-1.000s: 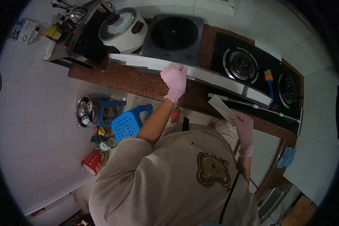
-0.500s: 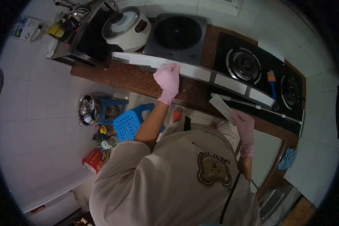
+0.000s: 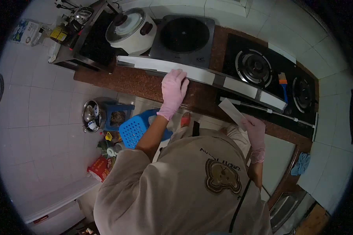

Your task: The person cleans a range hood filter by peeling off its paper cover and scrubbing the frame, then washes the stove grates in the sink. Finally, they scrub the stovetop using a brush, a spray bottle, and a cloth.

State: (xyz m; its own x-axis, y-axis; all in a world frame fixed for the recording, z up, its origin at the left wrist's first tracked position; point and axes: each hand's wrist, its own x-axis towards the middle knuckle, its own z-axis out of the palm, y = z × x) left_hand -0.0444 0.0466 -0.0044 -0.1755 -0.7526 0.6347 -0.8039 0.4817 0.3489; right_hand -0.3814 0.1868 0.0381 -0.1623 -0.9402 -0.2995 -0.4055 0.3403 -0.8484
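A long, narrow metal-edged panel with white strips along its face lies across the counter's front and the gas stove. My left hand, in a pink glove, rests against the panel's near edge. Its fingers are stretched out over the white face, slightly apart. Lower right, my right hand, gloved in pink too, is closed around one end of a flat white strip. That strip's free end points up and left, a little short of a thin white rod along the counter edge.
On the counter stand a white lidded pot, a black electric hob and a gas stove with a blue-handled brush. Below left are a blue plastic basket and a steel bowl. A blue cloth hangs right.
My left hand has gone from a closed, pinched shape on the panel to stretched fingers resting on it. The right hand and its strip have hardly moved.
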